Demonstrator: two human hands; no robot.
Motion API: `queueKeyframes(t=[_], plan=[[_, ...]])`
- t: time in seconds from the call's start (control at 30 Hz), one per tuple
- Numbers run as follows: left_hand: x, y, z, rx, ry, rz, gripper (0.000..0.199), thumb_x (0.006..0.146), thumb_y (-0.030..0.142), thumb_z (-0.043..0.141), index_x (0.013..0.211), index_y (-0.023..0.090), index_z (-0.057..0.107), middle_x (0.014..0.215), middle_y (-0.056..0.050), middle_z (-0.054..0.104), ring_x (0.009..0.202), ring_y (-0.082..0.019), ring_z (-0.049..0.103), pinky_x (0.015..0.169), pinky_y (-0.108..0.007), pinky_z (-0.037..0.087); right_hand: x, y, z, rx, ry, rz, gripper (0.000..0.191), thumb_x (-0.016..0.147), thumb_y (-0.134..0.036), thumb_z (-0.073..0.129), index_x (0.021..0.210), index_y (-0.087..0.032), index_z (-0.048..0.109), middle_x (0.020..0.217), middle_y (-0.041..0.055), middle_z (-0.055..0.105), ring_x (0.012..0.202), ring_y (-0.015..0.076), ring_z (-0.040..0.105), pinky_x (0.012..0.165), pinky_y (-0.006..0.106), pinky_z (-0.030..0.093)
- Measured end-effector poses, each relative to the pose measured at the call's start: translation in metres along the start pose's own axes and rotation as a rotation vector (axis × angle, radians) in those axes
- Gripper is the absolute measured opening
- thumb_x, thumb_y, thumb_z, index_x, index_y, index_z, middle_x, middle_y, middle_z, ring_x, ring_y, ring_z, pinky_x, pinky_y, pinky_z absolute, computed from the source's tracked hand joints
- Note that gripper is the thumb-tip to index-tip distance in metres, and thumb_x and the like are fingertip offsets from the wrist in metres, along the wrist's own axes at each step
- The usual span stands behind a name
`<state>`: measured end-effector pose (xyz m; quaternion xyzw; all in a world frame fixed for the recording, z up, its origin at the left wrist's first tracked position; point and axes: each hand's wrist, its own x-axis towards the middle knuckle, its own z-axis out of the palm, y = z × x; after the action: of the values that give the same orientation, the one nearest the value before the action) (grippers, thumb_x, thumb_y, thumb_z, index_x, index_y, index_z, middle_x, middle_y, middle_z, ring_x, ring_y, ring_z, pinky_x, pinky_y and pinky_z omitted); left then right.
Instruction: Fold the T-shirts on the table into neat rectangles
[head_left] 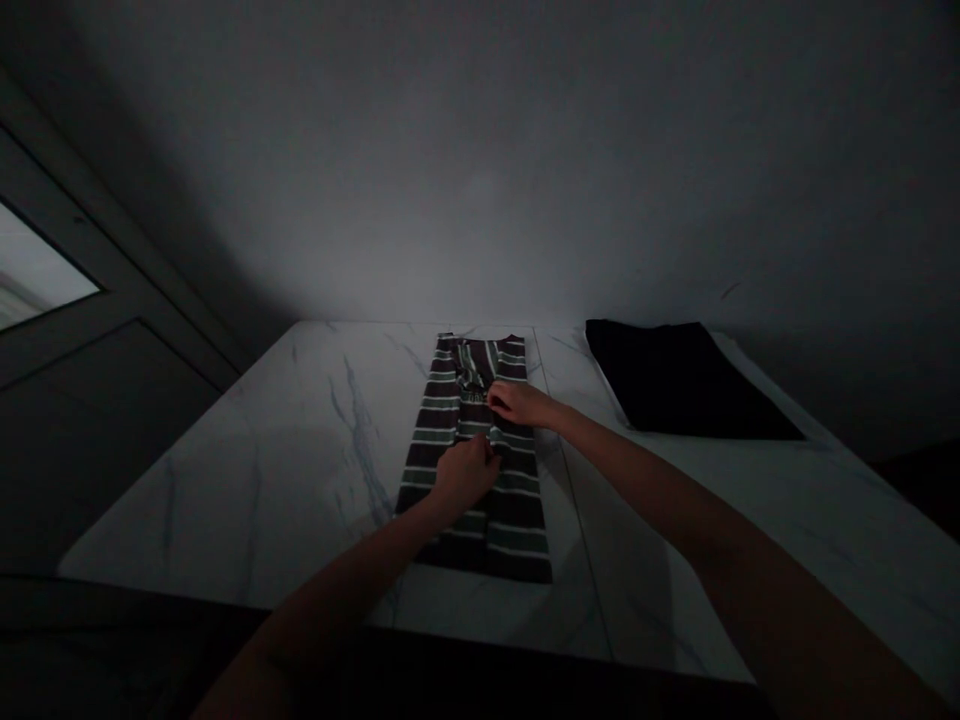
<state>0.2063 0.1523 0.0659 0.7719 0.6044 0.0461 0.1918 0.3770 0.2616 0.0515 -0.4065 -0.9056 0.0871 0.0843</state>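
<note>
A striped shirt [517, 540] in dark brown, green and white lies folded into a long, narrow shape on the marble-patterned table. My right hand [519, 403] is closed in a pinch on its fabric, near a bunched, creased part in the upper middle. Lower down, my left hand [469, 472] rests over the middle of the shirt, its fingers curled together at the cloth. The fingertips of both hands are partly hidden, and the dim light blurs the finer folds.
To the right, a folded black cloth [679, 380] lies on the table [300, 480], with something white showing under its edges. A plain wall [480, 180] rises behind the table. At the left stands a door [67, 330] with a bright pane.
</note>
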Motion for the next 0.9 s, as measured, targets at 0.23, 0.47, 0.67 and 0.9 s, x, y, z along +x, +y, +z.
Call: queueKeyframes(t=[0.23,0.47,0.67,0.9], plan=[[0.018,0.006,0.000,0.110,0.007,-0.018,0.026,0.093,0.032,0.050,0.108,0.015,0.063,0.104,-0.013,0.073,0.102,-0.027,0.069,0.084,-0.035,0.052,-0.006,-0.013,0.016,-0.063,0.075,0.142,0.013,0.094,-0.017,0.049,0.100,-0.016,0.061,0.104,0.0101,0.065,0.095,0.0204,0.060,0.081,0.030,0.047],[0.022,-0.004,-0.004,0.111,-0.043,-0.042,0.026,0.091,0.031,0.049,0.098,0.019,0.070,0.102,-0.011,0.074,0.101,-0.027,0.069,0.083,-0.035,0.052,-0.020,-0.010,0.047,0.044,0.351,0.236,0.020,0.091,-0.018,0.054,0.110,-0.015,0.057,0.113,0.0129,0.060,0.108,0.0252,0.055,0.096,0.040,0.046],[0.036,0.000,-0.012,0.155,0.212,0.189,0.022,0.091,0.021,0.047,0.105,0.015,0.064,0.106,-0.012,0.070,0.104,-0.026,0.064,0.092,-0.039,0.050,-0.030,-0.013,0.052,0.000,0.376,0.224,0.029,0.087,-0.025,0.060,0.114,-0.014,0.060,0.118,0.0158,0.058,0.112,0.0292,0.053,0.099,0.045,0.044],[0.093,-0.021,0.013,0.080,0.152,0.615,0.034,0.095,0.015,0.038,0.126,0.015,0.053,0.131,-0.012,0.061,0.124,-0.020,0.056,0.113,-0.040,0.037,-0.051,-0.046,0.057,-0.087,0.223,0.279,0.065,0.093,-0.043,0.051,0.145,-0.006,0.041,0.152,0.0240,0.037,0.142,0.0352,0.030,0.114,0.054,0.028]])
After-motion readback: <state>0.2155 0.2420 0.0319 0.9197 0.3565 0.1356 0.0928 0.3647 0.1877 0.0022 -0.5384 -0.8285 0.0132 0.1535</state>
